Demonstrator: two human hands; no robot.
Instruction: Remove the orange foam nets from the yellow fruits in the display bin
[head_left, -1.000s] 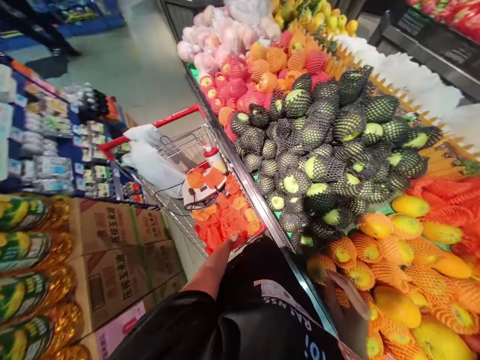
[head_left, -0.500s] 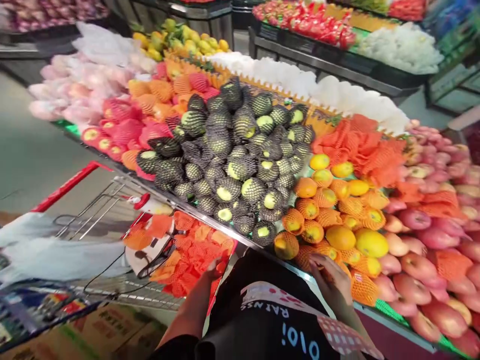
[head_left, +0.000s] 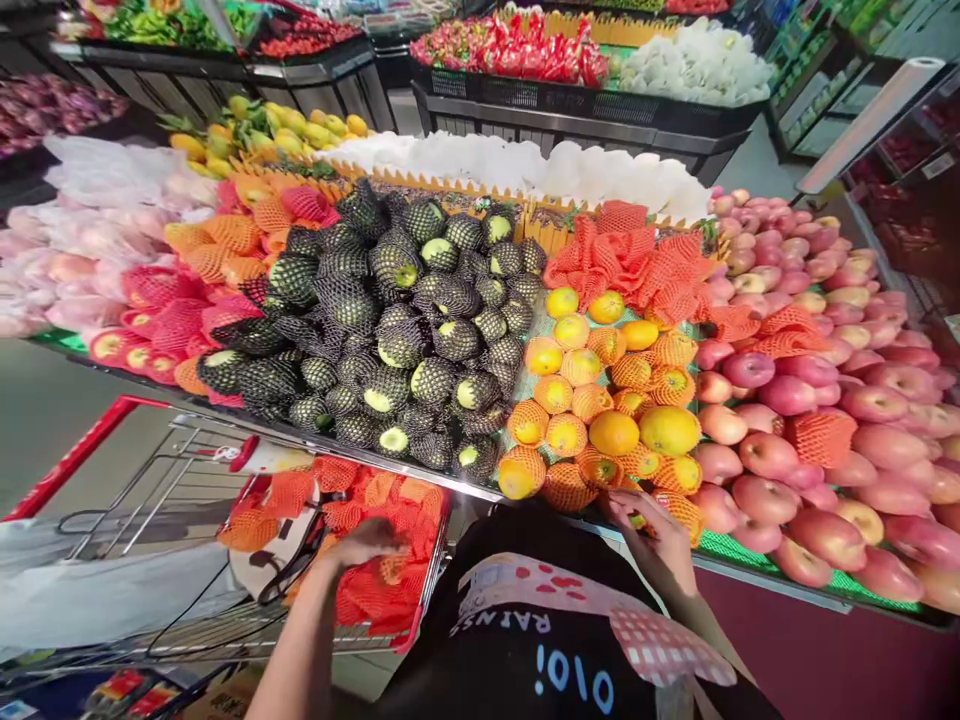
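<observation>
Over a pile of orange foam nets [head_left: 386, 590] in the shopping cart, my left hand [head_left: 367, 540] reaches with fingers stretched out flat; it touches or hovers just above them. At the front edge of the fruit display, my right hand [head_left: 656, 530] curls its fingers around an orange [head_left: 636, 521], mostly hidden by the hand. Beside it are netted oranges [head_left: 566, 485] and bare ones, with a larger yellow fruit [head_left: 670, 418] behind. Empty orange nets [head_left: 615, 250] lie heaped at the back of this section.
Green fruits in black nets [head_left: 435, 380] fill the middle of the display. Red apples [head_left: 769, 450] are piled to the right, pink-wrapped fruits [head_left: 161, 310] to the left. The cart's red handle [head_left: 75, 455] and a white plastic bag [head_left: 97, 585] are at lower left.
The view has turned right and straightened. My left hand has moved farther over the nets in the cart, to the left. My right hand stays at the display's front edge.
</observation>
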